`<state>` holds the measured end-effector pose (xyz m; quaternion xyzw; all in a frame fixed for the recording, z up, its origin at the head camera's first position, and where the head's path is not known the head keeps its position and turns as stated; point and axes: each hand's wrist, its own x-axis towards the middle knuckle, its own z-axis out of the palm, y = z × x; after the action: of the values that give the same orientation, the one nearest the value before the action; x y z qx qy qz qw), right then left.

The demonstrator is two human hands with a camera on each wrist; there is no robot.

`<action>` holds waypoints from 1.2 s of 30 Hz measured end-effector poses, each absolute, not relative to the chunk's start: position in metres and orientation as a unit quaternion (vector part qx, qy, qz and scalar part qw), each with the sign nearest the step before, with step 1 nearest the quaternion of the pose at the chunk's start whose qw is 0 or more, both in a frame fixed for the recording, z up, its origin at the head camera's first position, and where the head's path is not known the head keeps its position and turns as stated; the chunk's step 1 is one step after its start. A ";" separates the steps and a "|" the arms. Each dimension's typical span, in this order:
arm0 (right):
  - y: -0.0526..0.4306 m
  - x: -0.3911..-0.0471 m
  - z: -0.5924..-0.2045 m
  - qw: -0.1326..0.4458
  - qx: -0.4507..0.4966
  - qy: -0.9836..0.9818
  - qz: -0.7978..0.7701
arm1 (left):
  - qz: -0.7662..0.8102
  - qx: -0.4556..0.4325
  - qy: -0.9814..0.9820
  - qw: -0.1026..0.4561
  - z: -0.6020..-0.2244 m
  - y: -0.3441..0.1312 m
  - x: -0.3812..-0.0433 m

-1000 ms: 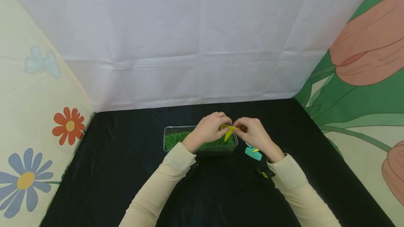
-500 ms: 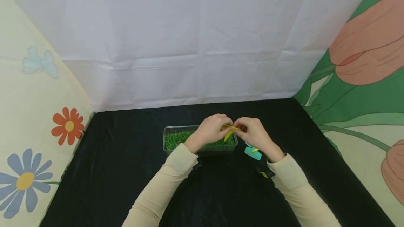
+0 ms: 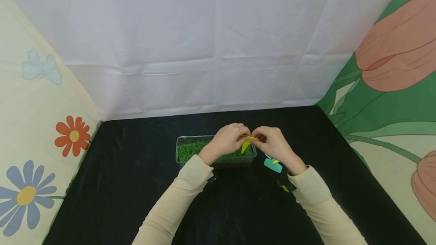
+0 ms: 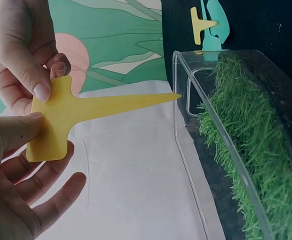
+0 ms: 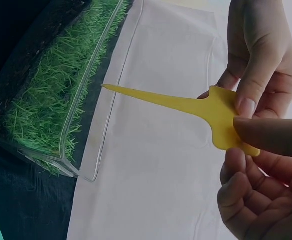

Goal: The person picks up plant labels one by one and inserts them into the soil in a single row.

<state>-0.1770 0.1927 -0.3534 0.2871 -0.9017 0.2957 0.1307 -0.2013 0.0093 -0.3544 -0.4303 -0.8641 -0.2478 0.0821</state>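
Note:
A yellow T-shaped plant label (image 4: 51, 125) is held between both hands above the right end of a clear plastic box (image 3: 195, 137) of green grass (image 4: 251, 135). My left hand (image 3: 226, 141) pinches one end of the label's wide head between thumb and fingers. At the other end of that head, the right hand (image 3: 272, 142) pinches it the same way. The label's pointed stem (image 5: 156, 98) juts toward the box and overlaps its rim in the left wrist view.
Right of the box, teal plant labels (image 3: 273, 166) lie on the black cloth (image 3: 143, 184) with a yellow label (image 4: 201, 24) over them. A small yellow piece (image 3: 285, 188) shows by the right cuff. A white cloth wall (image 3: 163, 48) stands behind.
The left hand has shifted very slightly. The label's stem has tilted a little between the hands, and both hands keep hold of it.

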 end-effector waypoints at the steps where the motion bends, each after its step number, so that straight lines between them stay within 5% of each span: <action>1: 0.193 -0.177 -0.353 0.130 0.287 -0.901 0.297 | -0.247 -0.430 -0.864 0.083 -0.354 0.009 -0.201; 17: 0.204 -0.168 -0.369 0.108 0.227 -0.915 0.316 | -0.249 -0.422 -0.867 0.093 -0.354 0.005 -0.200; 36: 0.218 -0.158 -0.440 0.031 0.145 -0.938 0.315 | -0.278 -0.411 -0.857 0.138 -0.359 -0.007 -0.200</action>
<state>-0.1579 0.2178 -0.4404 0.1448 -0.9376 0.3145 0.0314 -0.1998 -0.0073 -0.3586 -0.4107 -0.8574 -0.2778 0.1380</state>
